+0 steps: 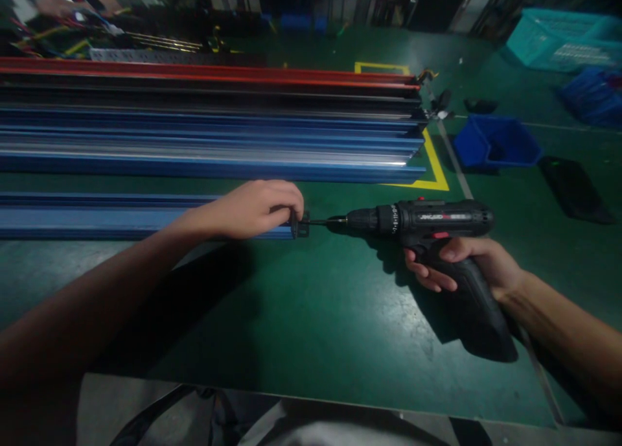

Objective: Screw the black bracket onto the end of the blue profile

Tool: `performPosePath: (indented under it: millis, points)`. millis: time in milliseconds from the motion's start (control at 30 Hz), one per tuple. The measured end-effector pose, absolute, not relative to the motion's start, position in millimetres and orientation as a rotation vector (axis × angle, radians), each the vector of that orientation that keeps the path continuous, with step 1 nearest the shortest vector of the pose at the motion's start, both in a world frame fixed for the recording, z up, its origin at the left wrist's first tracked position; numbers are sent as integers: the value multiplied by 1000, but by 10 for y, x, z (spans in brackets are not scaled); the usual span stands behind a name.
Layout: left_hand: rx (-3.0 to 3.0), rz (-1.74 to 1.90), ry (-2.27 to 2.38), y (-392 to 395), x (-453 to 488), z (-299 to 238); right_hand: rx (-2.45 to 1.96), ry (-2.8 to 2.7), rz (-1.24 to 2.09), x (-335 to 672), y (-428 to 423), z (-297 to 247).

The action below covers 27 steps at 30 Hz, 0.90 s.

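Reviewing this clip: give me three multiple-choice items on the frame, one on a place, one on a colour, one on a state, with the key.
1. Where does the drill bit point?
A. at the small black bracket on the end of the near blue rail
B. into the blue bin
C. straight up

2. What colour is the top rail of the stack?
A. yellow
B. red
C. white

3. How is the drill held?
A. lying loose
B. gripped in the right hand
C. gripped in the left hand

Key: A, bit meets bracket; B, red on top; B, right hand wraps the handle.
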<state>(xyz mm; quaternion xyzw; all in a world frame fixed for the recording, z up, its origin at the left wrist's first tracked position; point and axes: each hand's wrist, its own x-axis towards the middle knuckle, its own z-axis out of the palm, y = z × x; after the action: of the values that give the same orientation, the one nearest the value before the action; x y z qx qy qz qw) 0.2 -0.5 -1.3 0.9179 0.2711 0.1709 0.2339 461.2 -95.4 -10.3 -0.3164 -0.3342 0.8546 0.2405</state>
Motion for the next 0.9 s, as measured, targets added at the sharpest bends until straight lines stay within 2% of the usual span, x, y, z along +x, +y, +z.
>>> performPosePath:
  millis: [900]
  points:
    - [2539,466,726,3,17,17,-826,-946,2350,4602,-1068,-168]
